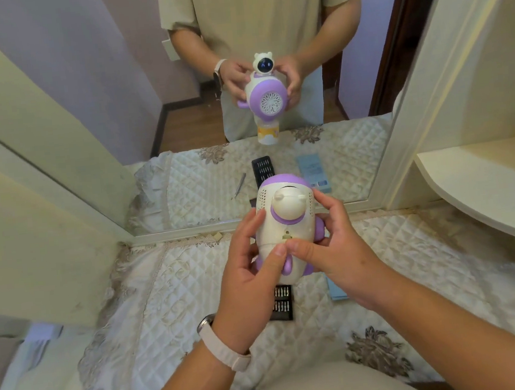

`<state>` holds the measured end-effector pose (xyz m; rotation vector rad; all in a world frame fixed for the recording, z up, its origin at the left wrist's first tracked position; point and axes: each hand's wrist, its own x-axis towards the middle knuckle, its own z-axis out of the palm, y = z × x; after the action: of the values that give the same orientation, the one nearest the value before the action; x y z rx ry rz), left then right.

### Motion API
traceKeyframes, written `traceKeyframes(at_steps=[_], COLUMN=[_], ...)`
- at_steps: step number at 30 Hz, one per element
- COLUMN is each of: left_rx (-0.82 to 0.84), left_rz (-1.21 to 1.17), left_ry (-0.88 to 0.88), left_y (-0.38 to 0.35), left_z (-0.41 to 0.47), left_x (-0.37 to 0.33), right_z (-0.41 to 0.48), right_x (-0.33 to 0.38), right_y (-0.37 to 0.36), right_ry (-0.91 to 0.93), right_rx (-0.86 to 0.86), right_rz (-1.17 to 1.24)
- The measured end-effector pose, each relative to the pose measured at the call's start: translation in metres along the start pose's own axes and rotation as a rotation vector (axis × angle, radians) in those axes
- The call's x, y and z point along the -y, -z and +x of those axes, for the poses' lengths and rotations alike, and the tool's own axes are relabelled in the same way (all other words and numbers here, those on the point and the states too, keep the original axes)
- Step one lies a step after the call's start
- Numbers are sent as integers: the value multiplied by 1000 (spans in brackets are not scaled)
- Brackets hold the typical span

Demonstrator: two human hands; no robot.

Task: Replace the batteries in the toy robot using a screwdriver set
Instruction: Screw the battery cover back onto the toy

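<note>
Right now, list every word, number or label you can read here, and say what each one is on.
No text here can be read.
On the blue box: faint print shows on its image in the mirror, too blurred to read.
On the toy: no lettering shows.
On the bit case: no label shows.

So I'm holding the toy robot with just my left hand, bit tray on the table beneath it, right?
Not just the left: the head view shows left hand and right hand both gripping the toy robot. The bit tray does lie on the table beneath it.
</note>
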<state>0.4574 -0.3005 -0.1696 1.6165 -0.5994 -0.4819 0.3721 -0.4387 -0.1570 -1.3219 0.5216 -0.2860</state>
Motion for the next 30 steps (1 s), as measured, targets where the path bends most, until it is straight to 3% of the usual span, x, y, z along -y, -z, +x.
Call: traceKeyframes(at_steps=[5,11,19,24,27,30], left_rx=[36,-172,-195,-67,9,44], left_rz=[136,195,331,433,530,598], left_ry=[3,89,126,139,120,98], left_y=[24,52,119,156,174,189], left_z=[-27,-43,-38,-23,-13,-4], left_x=[26,54,69,99,122,145], right_z=[-3,-2,21,40,52,63], right_x=[-27,-57,-76,-107,-138,-158], right_y=[-28,-75,-123,-140,-140,-142], right_ry=[-80,-196,-272,-370,-364,-371], right_rx=[49,79,130,26,-99,-118], right_rz=[43,62,-78,-325,-695,-967])
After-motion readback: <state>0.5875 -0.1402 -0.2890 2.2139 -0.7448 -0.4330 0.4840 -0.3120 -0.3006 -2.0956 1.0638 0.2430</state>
